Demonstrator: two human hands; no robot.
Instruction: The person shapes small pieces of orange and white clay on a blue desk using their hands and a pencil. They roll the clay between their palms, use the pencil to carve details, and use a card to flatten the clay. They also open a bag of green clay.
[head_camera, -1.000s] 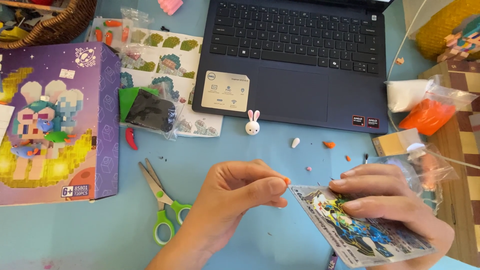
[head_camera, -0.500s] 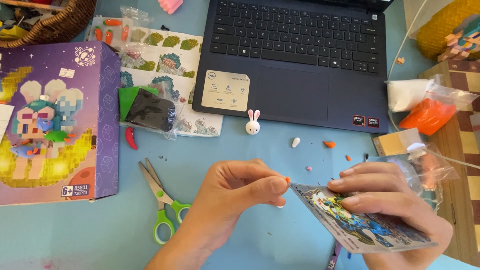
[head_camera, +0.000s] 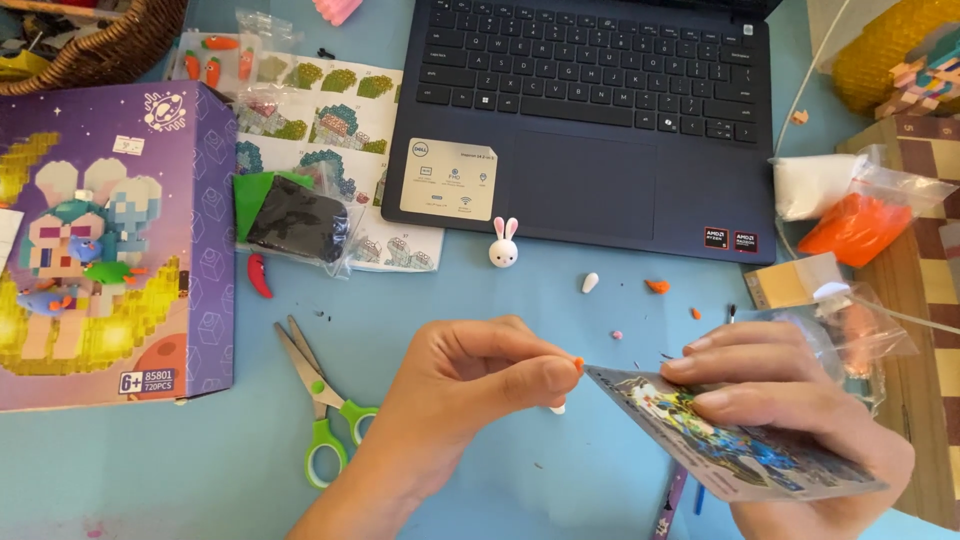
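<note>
My left hand (head_camera: 470, 385) pinches a tiny orange piece (head_camera: 578, 364) between thumb and forefinger, low in the middle of the blue table (head_camera: 150, 470). Right beside it my right hand (head_camera: 790, 400) holds a flat printed card (head_camera: 730, 450) with a colourful picture, tilted, its near corner almost touching the orange piece. A small white rabbit figure (head_camera: 504, 243) stands in front of the dark blue laptop (head_camera: 590, 110). Loose small bits, a white one (head_camera: 590, 283) and orange ones (head_camera: 657, 287), lie between the laptop and my hands.
A purple building-block box (head_camera: 100, 250) stands at the left, green-handled scissors (head_camera: 320, 400) beside it. Instruction sheets (head_camera: 330, 120) and small bags of pieces, one black (head_camera: 298, 218) and one orange (head_camera: 860, 225), lie around. A wicker basket (head_camera: 100, 40) sits top left, a chequered wooden board (head_camera: 930, 300) at right.
My right hand has tilted the card and brought its corner closer to the left fingertips. The left hand has stayed almost still with the orange piece.
</note>
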